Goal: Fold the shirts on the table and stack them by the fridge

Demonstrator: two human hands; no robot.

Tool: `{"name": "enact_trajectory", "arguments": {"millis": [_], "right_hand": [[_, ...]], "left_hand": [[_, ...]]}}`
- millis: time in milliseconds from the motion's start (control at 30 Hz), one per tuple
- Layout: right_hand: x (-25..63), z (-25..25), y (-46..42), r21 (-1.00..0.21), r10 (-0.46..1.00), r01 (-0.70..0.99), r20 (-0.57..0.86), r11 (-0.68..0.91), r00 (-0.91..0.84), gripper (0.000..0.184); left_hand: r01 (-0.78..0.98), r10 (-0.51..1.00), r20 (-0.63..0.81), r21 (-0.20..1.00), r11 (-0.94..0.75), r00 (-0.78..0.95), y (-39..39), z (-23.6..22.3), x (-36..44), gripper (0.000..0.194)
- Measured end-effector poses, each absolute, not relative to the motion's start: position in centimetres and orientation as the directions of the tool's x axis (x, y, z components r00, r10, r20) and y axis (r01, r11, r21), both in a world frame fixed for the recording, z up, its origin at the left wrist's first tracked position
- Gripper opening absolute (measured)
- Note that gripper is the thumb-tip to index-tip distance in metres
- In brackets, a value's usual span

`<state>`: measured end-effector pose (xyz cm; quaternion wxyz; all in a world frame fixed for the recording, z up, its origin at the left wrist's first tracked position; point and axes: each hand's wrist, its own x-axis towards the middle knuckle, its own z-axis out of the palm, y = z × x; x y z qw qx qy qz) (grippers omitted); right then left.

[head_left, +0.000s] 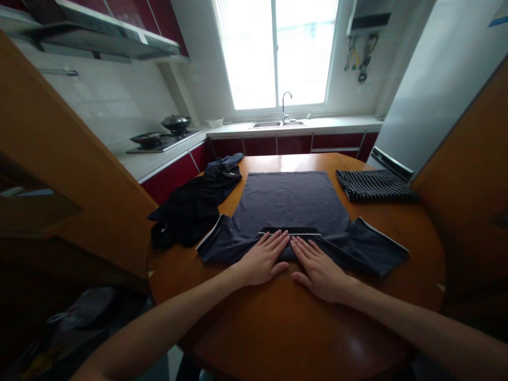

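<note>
A dark blue-grey polo shirt (291,198) lies spread on the wooden table (286,328), its hem toward the window and its collar (305,231) toward me. Both short sleeves, edged in white, stick out to the sides. My left hand (264,258) rests flat on the shirt just below the collar, fingers stretched out. Beside it, my right hand (317,267) lies flat too, its fingertips almost meeting those of the left. Under my palms part of the shirt's near edge is hidden.
Dark crumpled clothes (198,203) lie at the table's left side. At the right back sits a folded black-and-white striped cloth (375,185). Beyond are a counter with a sink (273,124), a stove (162,142) with pans, and a fridge (440,95) on the right.
</note>
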<state>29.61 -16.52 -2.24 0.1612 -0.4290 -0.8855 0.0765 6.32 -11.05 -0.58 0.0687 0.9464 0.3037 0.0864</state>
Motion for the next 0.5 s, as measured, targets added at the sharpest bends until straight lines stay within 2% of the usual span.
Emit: {"name": "enact_trajectory", "arguments": {"millis": [100, 300, 400, 500], "right_hand": [[32.1, -2.7, -16.5, -0.229, 0.807, 0.775, 0.199, 0.589, -0.555, 0.069], [35.9, -3.0, -17.1, -0.099, 0.819, 0.829, 0.259, 0.55, -0.513, 0.059], [35.6, -2.3, -17.3, -0.01, 0.777, 0.823, 0.336, 0.568, -0.532, 0.051], [34.2, -1.1, -17.1, 0.065, 0.742, 0.804, 0.348, 0.591, -0.573, 0.031]], "left_hand": [[0.592, 0.61, 0.121, 0.156, -0.791, 0.783, -10.7, -0.7, 4.2, 0.066], [0.627, 0.629, 0.101, 0.053, -0.777, 0.771, -10.4, -0.3, 0.3, 0.064], [0.565, 0.555, 0.199, 0.007, -0.825, 0.807, -10.7, 0.2, 0.2, 0.062], [0.477, 0.447, 0.268, -0.056, -0.877, 0.853, -11.2, 0.6, 1.2, 0.042]]}}
